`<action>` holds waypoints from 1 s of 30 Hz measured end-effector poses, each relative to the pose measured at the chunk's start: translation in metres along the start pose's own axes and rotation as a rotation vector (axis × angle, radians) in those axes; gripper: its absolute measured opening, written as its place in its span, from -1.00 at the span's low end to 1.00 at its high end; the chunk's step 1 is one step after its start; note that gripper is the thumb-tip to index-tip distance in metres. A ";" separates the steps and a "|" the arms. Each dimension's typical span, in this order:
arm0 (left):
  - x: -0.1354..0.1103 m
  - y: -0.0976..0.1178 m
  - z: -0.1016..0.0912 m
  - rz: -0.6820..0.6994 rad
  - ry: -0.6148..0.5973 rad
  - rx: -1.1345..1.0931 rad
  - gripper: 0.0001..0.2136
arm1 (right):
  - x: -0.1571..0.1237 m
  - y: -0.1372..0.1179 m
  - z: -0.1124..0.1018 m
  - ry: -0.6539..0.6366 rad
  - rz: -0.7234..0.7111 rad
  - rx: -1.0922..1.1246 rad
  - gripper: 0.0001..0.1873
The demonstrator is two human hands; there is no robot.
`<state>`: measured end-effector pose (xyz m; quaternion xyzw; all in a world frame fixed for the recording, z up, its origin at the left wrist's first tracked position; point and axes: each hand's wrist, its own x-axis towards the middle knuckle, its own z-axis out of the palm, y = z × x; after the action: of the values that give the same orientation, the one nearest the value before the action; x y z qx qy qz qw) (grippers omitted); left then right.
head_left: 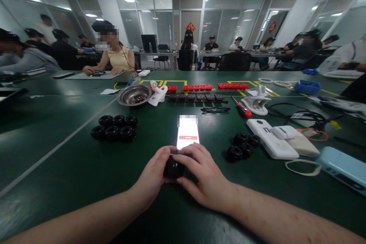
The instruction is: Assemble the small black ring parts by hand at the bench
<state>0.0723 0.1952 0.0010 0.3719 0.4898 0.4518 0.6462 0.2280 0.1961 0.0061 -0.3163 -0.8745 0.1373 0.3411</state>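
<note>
Low over the green table, my left hand (pixel 156 169) and my right hand (pixel 201 173) close round a glossy black round part (pixel 174 167) from either side. Its underside and much of its edge are hidden by my fingers. Just beyond my fingertips lies a phone (pixel 188 131) with a bright screen. To the left sit several similar black wheel-like rings (pixel 114 127) in two rows. Another cluster of black rings (pixel 242 146) rests to the right of my right hand.
Farther back stand a metal bowl (pixel 134 95) with small metal pieces, red strips (pixel 197 87), a black row of blocks (pixel 197 98), eyeglasses (pixel 215 110) and a screwdriver (pixel 242 108). White power bank (pixel 271 139), light-blue device (pixel 344 167) and cables (pixel 297 112) crowd the right. People sit beyond.
</note>
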 end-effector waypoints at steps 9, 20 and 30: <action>-0.004 0.004 0.004 -0.036 0.021 0.054 -0.76 | 0.002 0.001 0.000 0.066 0.178 -0.068 -0.64; -0.003 0.003 0.003 -0.027 -0.002 0.058 -0.77 | 0.001 -0.001 0.000 0.022 0.089 0.009 -0.53; -0.002 0.004 0.002 -0.022 -0.014 0.047 -0.74 | 0.001 -0.001 -0.001 0.009 0.066 -0.002 -0.66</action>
<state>0.0731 0.1947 0.0052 0.3848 0.5000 0.4305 0.6454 0.2274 0.1960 0.0075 -0.3458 -0.8622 0.1461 0.3400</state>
